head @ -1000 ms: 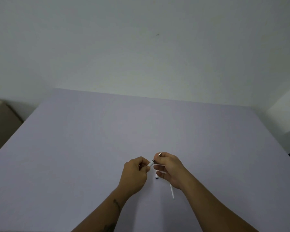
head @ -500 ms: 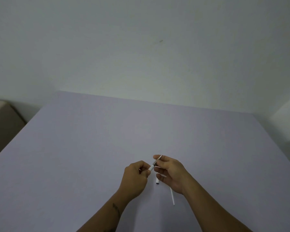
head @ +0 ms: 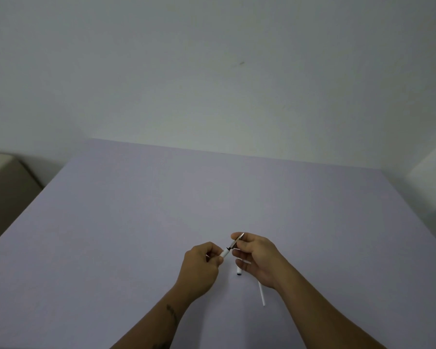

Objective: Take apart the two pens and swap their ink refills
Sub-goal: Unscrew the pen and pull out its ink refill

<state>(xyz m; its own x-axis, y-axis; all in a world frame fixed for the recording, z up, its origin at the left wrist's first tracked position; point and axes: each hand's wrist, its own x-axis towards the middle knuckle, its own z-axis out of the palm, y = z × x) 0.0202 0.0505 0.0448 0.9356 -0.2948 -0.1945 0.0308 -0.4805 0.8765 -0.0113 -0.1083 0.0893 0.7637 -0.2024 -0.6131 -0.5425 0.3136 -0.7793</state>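
My left hand [head: 202,267] is closed around a white pen barrel [head: 225,253] whose end pokes out toward the right. My right hand [head: 258,258] pinches a thin dark refill with a metal tip [head: 237,241] that sticks out of that barrel, angled up and to the right. Under my right hand a second white pen piece [head: 239,271] with a dark end lies on the table. A thin white tube [head: 261,293] lies on the table below my right wrist, partly hidden.
The work surface is a wide lavender table [head: 136,235] against a pale wall. A beige piece of furniture [head: 5,187] stands off the table's left edge.
The refill has come further out of the barrel as my hands drew slightly apart. The camera has tilted, so the hands sit lower in view.
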